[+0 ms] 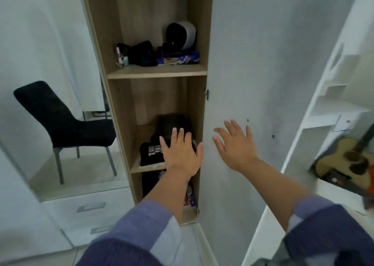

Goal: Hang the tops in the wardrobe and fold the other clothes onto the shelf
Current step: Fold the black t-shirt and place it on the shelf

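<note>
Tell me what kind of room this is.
Most likely a bedroom or dressing corner at home. A tall wooden wardrobe stands open, with folded dark clothes on its shelf, a mirror beside it, and an acoustic guitar at right.

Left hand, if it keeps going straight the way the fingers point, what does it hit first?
Most likely the folded black clothes on the middle shelf. The left hand is flat, fingers pointing into the wardrobe just over that pile, though one view cannot settle how far above it the hand is.
</note>
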Available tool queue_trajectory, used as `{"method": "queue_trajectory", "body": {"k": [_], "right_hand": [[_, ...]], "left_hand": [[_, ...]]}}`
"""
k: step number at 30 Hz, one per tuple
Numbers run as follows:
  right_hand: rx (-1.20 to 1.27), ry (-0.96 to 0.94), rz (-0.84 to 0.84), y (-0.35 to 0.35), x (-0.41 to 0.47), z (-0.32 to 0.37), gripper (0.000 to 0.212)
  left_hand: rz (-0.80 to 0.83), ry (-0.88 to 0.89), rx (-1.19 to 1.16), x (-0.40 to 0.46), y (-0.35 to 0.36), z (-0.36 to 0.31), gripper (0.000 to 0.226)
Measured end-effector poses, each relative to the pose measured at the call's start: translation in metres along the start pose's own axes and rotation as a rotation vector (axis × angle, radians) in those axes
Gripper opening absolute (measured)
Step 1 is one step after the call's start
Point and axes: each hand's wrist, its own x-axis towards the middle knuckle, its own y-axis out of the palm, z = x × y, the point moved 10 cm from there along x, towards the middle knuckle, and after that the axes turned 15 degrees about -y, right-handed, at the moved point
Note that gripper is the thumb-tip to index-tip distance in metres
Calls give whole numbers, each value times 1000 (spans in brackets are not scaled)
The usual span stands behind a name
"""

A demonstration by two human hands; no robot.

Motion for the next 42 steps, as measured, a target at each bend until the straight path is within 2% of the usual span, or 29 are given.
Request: {"method": "queue_trajectory", "body": {"k": [3,6,9,10,12,14,15,17,21,27,32,36,40,42], "right_hand": [[-124,15,-236,-84,-17,-24,47],[-250,48,-576,-159,-56,-48,40],[-226,159,-782,-192,-97,-82,44],[-130,182,-784,-194,-103,-92,46],[129,230,-676,-181,-97,-107,47],[226,300,-535,-163,-90,-112,47],[234,328,-525,-160,-91,-113,47],[228,331,-566,-160,-94,-114,46],[301,166,-678,-161,-95,-94,46],[191,-110,-672,-143,-73,-23,53],[205,-304,-587,-113,-21,38,56],[194,-260,-461,-75,30,68,68],[141,-271,-324,-43,78,104,81],[100,-288,-318,-35,102,122,85]], "left_hand": [[-45,78,5,-7,-30,-54,61],[-76,166,-29,-20,-46,-107,64],[-102,280,-130,-42,-59,-155,68],[-103,323,-163,-50,-63,-170,70],[-94,410,-196,-64,-66,-196,73],[-100,466,-176,-73,-65,-213,78],[-105,470,-162,-75,-64,-217,81],[-115,452,-134,-75,-58,-217,87],[-186,423,-82,-72,-55,-195,97],[-304,388,-12,-65,-69,-120,93],[-489,338,34,-54,-103,-31,104],[-567,305,54,-37,-122,30,105],[-628,198,107,-7,-131,88,101],[-651,167,168,12,-133,113,100]]}}
